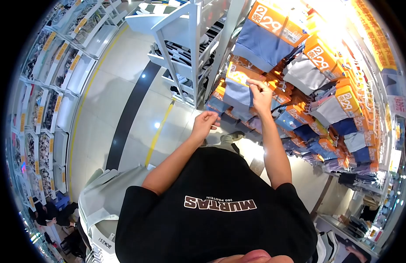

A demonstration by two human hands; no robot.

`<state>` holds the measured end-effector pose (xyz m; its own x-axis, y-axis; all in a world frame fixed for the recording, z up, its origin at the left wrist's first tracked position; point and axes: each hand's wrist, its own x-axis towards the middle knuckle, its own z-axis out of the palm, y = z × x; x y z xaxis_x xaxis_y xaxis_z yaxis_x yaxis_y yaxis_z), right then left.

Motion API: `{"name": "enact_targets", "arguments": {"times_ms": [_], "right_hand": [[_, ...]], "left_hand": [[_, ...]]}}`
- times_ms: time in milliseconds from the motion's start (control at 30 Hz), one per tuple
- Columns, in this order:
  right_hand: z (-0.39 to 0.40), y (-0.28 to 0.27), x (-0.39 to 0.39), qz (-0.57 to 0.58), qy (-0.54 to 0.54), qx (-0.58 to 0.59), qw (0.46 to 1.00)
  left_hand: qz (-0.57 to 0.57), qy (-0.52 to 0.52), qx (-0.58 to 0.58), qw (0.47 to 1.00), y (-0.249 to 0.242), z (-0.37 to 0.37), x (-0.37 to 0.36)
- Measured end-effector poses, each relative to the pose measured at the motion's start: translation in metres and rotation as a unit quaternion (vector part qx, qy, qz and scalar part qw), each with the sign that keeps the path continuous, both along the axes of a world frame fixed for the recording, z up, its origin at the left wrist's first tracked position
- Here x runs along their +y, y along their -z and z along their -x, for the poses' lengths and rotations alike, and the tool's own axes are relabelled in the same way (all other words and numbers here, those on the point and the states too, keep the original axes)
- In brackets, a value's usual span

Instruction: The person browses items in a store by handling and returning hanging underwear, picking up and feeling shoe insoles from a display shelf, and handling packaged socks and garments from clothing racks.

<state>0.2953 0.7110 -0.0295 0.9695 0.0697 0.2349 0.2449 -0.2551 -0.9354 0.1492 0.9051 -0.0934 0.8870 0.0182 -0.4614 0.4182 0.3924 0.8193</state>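
Observation:
Hanging on the display rack, a light blue garment pack (237, 94) carries an orange card with a large 29. My right hand (261, 94) is at its upper right edge, thumb and index finger pinched together on the card. The pack's hook is too small to make out. My left hand (206, 123) is lower and to the left, in front of the rack, with loosely bent fingers slightly apart and nothing visible in them. Above the held pack hangs a larger-looking darker blue garment pack (263, 47), and a grey garment pack (306, 72) hangs to the right.
Many more orange-carded packs (343, 109) fill the rack on the right. A white shelf unit (174, 57) with folded goods stands ahead. Shelves of small goods (47, 105) line the left, across a tiled floor (102, 94). Pale hanging clothes (100, 197) are close at my left.

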Motion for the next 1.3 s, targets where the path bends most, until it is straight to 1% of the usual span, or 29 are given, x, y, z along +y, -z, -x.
{"name": "enact_targets", "arguments": {"times_ms": [33,67,133,167,267,300,333,400,433,500,533,600,667,733,767,800,867,967,1067,1100,1167,1233,1300], "right_hand": [[-0.006,0.012,-0.002,0.019,0.011,0.077,0.997],[-0.01,0.025,-0.005,0.019,0.016,0.067,0.997],[-0.019,0.049,-0.009,0.058,0.037,-0.017,0.997],[-0.024,0.062,-0.016,0.074,0.036,0.096,0.992],[-0.017,0.076,-0.017,0.138,0.052,0.092,0.985],[-0.004,0.053,-0.01,0.139,0.038,0.048,0.988],[0.002,0.049,-0.008,0.113,0.033,0.028,0.993],[0.017,0.025,-0.012,0.192,0.023,0.002,0.981],[0.021,0.02,-0.014,0.143,0.014,0.054,0.988],[0.019,-0.002,-0.018,0.074,0.01,0.025,0.997],[0.02,-0.022,-0.019,0.039,0.009,0.011,0.999],[0.016,-0.075,-0.01,-0.053,0.041,-0.063,0.996],[0.009,-0.119,-0.001,-0.096,0.062,-0.153,0.982],[-0.005,-0.145,0.003,-0.086,0.068,-0.208,0.972],[-0.012,-0.154,0.005,-0.082,0.061,-0.221,0.97],[-0.017,-0.163,0.01,-0.112,0.048,-0.207,0.971],[-0.038,-0.164,0.011,-0.123,0.045,-0.185,0.974],[-0.049,-0.169,0.017,-0.169,0.06,-0.179,0.967],[-0.052,-0.172,0.018,-0.146,-0.034,-0.079,0.986],[-0.053,-0.17,0.024,-0.129,-0.021,-0.13,0.983],[-0.051,-0.169,0.023,-0.154,-0.034,-0.136,0.978],[-0.042,-0.179,0.023,-0.184,-0.036,-0.133,0.973],[-0.026,-0.188,0.016,-0.19,-0.047,-0.135,0.971]], "left_hand": [[0.0,0.012,0.002,1.0,-0.003,0.003,-0.001],[0.005,0.021,0.005,1.0,-0.003,0.007,-0.002],[0.016,0.036,0.011,0.999,0.0,0.011,-0.005],[0.022,0.043,0.013,0.999,0.001,0.013,-0.006],[0.026,0.054,0.017,0.998,0.004,0.014,-0.006],[0.02,0.057,0.018,0.998,0.006,0.013,-0.005],[0.017,0.057,0.017,0.998,0.006,0.012,-0.004],[0.013,0.057,0.015,0.998,0.007,0.011,0.0],[0.014,0.051,0.017,0.998,0.008,0.011,0.001],[0.017,0.042,0.024,0.999,0.009,0.012,0.002],[0.017,0.047,0.025,0.998,0.01,0.011,0.002],[0.015,0.06,0.029,0.998,0.012,0.013,0.001],[0.008,0.081,0.025,0.996,0.011,0.015,-0.001],[0.003,0.09,0.016,0.996,0.008,0.015,-0.003],[0.001,0.091,0.012,0.996,0.007,0.016,-0.005],[0.0,0.091,0.008,0.996,0.006,0.017,-0.006],[0.005,0.086,0.011,0.996,0.005,0.02,-0.007],[-0.001,0.075,0.012,0.997,0.007,0.024,-0.003],[-0.005,0.066,0.011,0.998,0.007,0.026,0.0],[-0.003,0.066,0.006,0.998,0.004,0.026,0.0],[0.0,0.071,-0.006,0.997,0.004,0.026,-0.001],[0.005,0.072,-0.016,0.997,0.001,0.021,0.0],[0.014,0.067,-0.024,0.997,-0.003,0.017,0.001]]}}
